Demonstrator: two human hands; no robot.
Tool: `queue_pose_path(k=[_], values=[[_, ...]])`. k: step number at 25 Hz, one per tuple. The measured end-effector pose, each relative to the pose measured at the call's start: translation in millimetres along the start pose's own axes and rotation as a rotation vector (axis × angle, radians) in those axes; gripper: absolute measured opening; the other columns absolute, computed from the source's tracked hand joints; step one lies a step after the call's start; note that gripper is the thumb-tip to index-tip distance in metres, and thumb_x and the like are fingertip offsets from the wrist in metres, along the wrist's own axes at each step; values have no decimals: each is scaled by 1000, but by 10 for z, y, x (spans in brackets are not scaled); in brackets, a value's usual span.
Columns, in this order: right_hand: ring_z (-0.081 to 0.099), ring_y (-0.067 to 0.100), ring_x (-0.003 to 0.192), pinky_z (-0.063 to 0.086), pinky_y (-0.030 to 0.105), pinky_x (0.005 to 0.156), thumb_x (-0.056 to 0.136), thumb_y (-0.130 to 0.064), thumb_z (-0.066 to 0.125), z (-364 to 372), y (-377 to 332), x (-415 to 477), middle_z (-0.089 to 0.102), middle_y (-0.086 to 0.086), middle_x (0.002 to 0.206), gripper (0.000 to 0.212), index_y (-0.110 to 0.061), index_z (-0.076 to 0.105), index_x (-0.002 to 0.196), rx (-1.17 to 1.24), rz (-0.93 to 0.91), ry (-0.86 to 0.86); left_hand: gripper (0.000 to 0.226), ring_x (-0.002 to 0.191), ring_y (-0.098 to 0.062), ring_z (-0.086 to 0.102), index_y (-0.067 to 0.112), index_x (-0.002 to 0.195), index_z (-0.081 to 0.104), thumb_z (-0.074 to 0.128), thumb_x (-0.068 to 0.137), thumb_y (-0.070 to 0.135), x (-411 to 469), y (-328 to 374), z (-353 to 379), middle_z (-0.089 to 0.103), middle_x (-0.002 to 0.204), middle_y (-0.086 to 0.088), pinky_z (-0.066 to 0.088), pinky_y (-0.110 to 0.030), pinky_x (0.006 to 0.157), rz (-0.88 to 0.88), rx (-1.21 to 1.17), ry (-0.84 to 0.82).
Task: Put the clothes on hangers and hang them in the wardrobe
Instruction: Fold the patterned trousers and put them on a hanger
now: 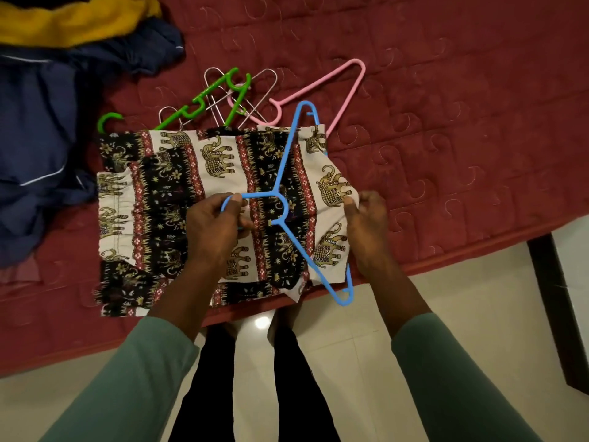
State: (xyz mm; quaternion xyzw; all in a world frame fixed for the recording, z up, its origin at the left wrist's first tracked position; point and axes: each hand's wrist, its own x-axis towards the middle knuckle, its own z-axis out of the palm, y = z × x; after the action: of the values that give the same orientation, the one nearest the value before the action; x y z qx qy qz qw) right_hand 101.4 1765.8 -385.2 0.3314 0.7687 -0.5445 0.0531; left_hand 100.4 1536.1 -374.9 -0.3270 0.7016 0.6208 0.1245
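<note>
A folded elephant-print garment (178,199) in black, cream and red lies on the red quilted bed near its front edge. A blue plastic hanger (288,148) rests across it, hook pointing left. My left hand (212,231) grips the blue hanger's hook. My right hand (366,224) pinches the garment's right edge beside the hanger's bar. Both forearms wear green sleeves.
Spare hangers lie just beyond the garment: a green hanger (204,103), a pink hanger (322,87) and thin metal hangers (255,90). A heap of navy clothes (41,129) and a yellow garment (73,20) fills the left. The bed (462,106) ends at pale floor tiles (366,362).
</note>
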Motion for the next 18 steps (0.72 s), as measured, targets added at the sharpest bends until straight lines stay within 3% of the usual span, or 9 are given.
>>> queue_pose_path(k=[2, 6, 8, 10, 13, 15, 18], values=[[65, -4, 77, 52, 14, 70, 101, -8, 58, 1, -23, -35, 67, -8, 89, 6, -7, 61, 106, 34, 34, -20, 17, 59, -16, 68, 18, 94, 76, 63, 103, 21, -4, -13, -192, 65, 57, 0, 63, -43, 69, 30, 58, 40], [76, 24, 92, 61, 39, 87, 95, -25, 71, 109, -146, 18, 79, 7, 95, 18, -10, 77, 103, 119, 253, -270, 16, 60, -19, 71, 26, 92, 77, 65, 102, 24, -67, -29, -387, 69, 62, -6, 64, -44, 71, 96, 148, -1], [76, 25, 92, 61, 40, 88, 93, -24, 74, 173, -229, 28, 79, 9, 98, 23, -7, 77, 107, 131, 207, -306, 14, 60, -17, 70, 22, 95, 76, 64, 103, 24, -49, -29, -376, 69, 64, -6, 65, -44, 70, 113, 157, 15], [75, 19, 90, 60, 34, 83, 96, -14, 71, 187, -303, 14, 79, 11, 102, 20, -4, 75, 113, 151, 26, -273, 15, 57, -14, 68, 20, 95, 76, 64, 103, 25, 20, -15, -374, 68, 61, -1, 64, -43, 67, 140, 165, 39], [73, 20, 100, 60, 31, 87, 97, -9, 69, 96, -331, 2, 77, 12, 110, 21, -9, 73, 117, 250, -170, -187, 18, 57, -21, 69, 26, 87, 76, 66, 101, 29, 152, 16, -440, 69, 60, 0, 63, -44, 65, 152, 177, 78], [72, 23, 106, 60, 35, 90, 98, -10, 68, 25, -207, 60, 76, 9, 113, 25, -10, 72, 122, 318, -146, -63, 18, 54, -19, 67, 26, 86, 75, 66, 100, 31, 230, 8, -602, 69, 59, 1, 61, -41, 62, 117, 185, 153], [71, 24, 112, 59, 39, 95, 97, -16, 69, -7, 47, 205, 72, 11, 124, 39, -10, 64, 135, 283, 45, 64, 19, 48, -9, 57, 26, 83, 72, 66, 100, 32, 278, 7, -973, 63, 54, 8, 50, -35, 59, 78, 120, 232]])
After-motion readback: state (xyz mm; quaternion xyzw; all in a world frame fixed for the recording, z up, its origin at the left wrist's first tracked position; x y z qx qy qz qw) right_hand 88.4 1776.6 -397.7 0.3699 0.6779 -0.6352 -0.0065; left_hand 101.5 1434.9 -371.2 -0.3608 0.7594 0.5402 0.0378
